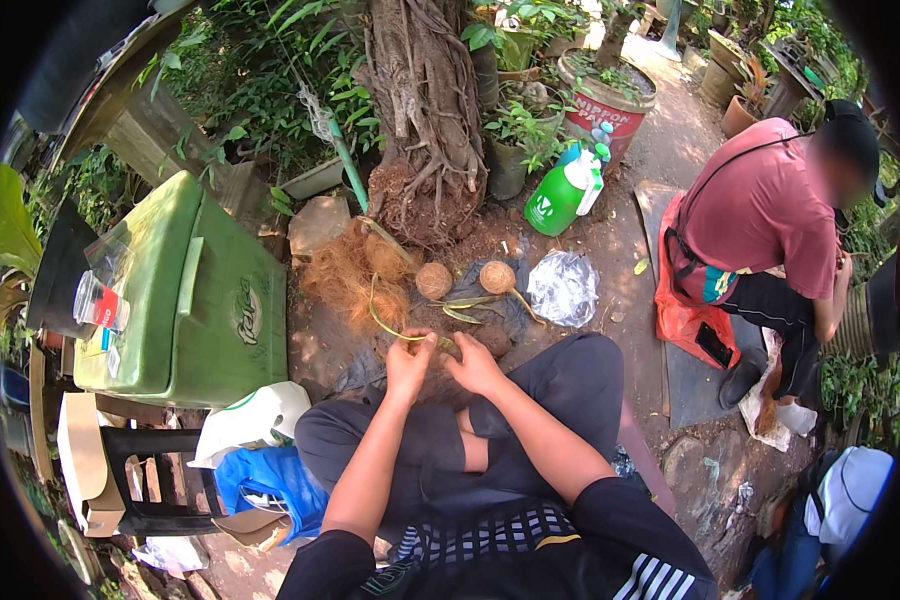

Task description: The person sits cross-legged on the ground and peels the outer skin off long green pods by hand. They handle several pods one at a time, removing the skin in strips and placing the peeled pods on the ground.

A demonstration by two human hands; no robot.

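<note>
My left hand (410,363) pinches a long thin green plant strip (381,319), which curves up and away to the left. My right hand (474,363) is close beside it, its fingertips at the strip's near end. In front of the hands lie several narrow green leaf or stem pieces (461,303) on dark cloth. Beyond them sit a round brown fibre ball (433,281) and another fibre ball (497,277) with a stalk attached. A heap of loose orange-brown coconut fibre (345,277) is to their left.
A green cooler box (229,300) stands at left, a tree trunk (420,97) ahead. A green pump sprayer (559,195) and a clear plastic bag (563,289) are at right. Another person (765,210) sits farther right by an orange plastic bag (671,315). A blue bag (277,484) lies at lower left.
</note>
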